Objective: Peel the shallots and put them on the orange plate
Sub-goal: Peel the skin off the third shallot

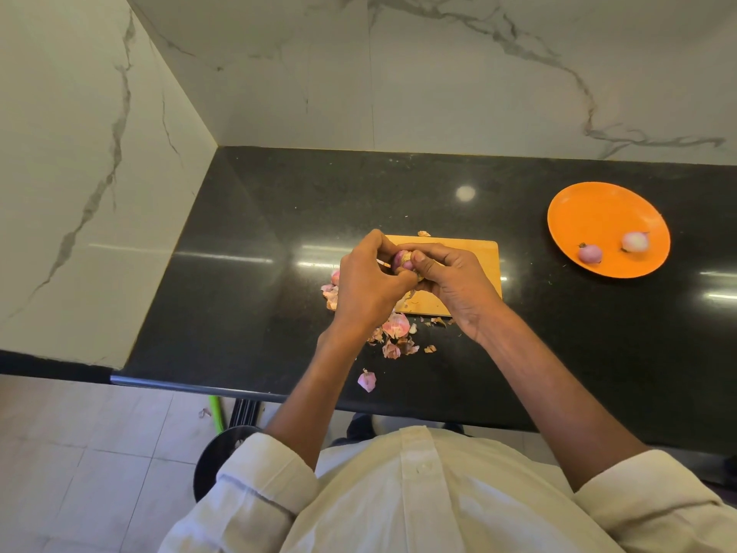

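Both hands work one shallot [402, 262] above a wooden cutting board [472, 269], fingers curled tight round the bulb: left hand [369, 281] w/ a pinching grip on its near side, right hand [450, 279] w/ thumb pressed on top, prob. to steady it while skin is picked loose. A thin pale sliver juts out by the left fingers; can't tell if stem or tool. Bulb shows glossy purple flesh w/ a tan papery patch, so peeling looks part done. Held over the board likely so scraps drop there. Peels [395, 333], thin, curled, pink-and-tan, lie scattered at the board's near edge and on the polished black bench [259, 297]; one stray piece [367, 380] near the front lip. Well apart to the right, the round, matte orange plate [590, 209] carries two peeled shallots [590, 253], smooth, pale pink, apart from each other. Marble-veined walls behind.
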